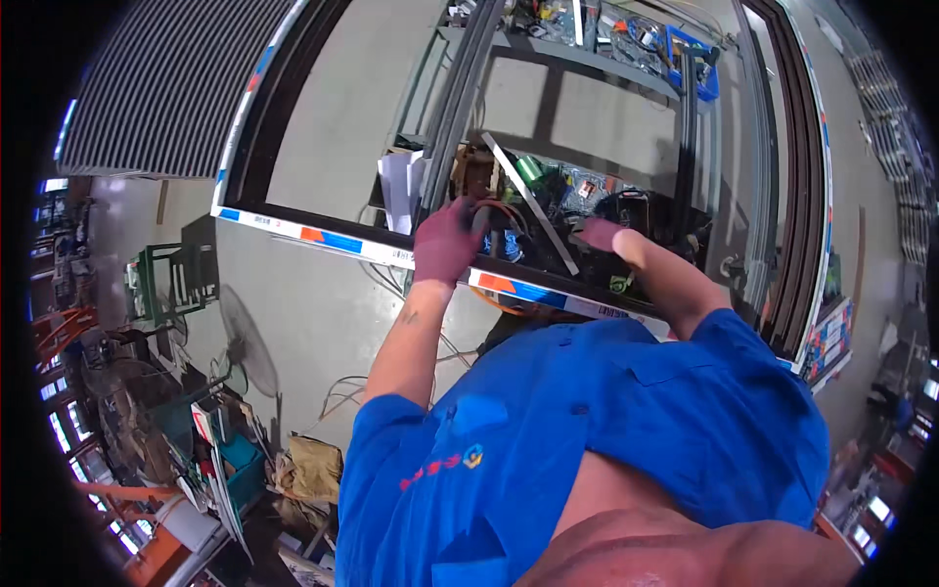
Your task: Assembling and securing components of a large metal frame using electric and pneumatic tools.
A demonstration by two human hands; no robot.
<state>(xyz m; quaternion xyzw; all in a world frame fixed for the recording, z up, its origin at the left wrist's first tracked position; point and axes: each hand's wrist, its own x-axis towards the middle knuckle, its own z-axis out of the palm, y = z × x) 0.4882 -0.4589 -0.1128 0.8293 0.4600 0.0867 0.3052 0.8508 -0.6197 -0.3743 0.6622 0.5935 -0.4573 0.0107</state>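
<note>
A blue work shirt is seen behind the left grip, laid over a black frame, and right grip; neither's closure can be told.

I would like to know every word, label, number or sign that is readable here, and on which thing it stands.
No text is quoted here; markings only:
Tape on the dark frame: white, blue and orange, print too small to read surely.
Blue shirt: red characters beside a yellow emblem, blurred.
Anything else: too small.
</note>
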